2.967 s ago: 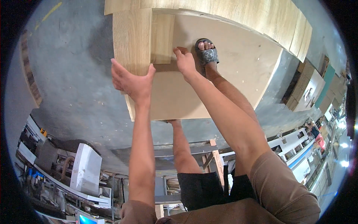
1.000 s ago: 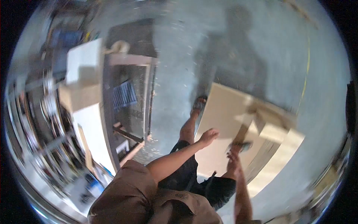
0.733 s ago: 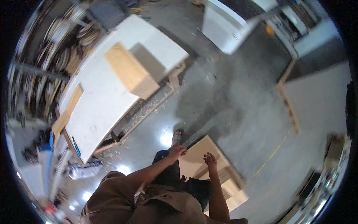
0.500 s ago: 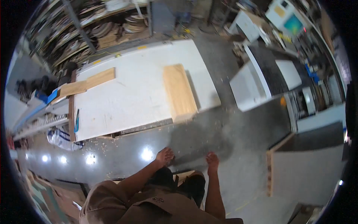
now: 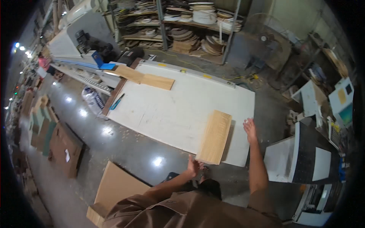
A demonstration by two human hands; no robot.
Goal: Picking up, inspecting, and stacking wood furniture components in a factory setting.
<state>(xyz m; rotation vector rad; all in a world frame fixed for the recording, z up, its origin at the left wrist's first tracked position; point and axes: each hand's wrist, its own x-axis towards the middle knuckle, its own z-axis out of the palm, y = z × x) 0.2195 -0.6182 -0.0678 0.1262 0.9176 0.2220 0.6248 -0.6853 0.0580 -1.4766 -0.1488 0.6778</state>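
Box lies on the table, underside hidden, the left hand empty and half spread by its near end, contact unclear, the right hand empty, spread wide off its right side, while a sack bears dark lettering.

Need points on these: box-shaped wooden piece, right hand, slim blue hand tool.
Box-shaped wooden piece (image 5: 214, 136): head view, middle of its long upper face.
Right hand (image 5: 250, 130): head view, middle of the hand.
Slim blue hand tool (image 5: 116, 102): head view, midway along its length.
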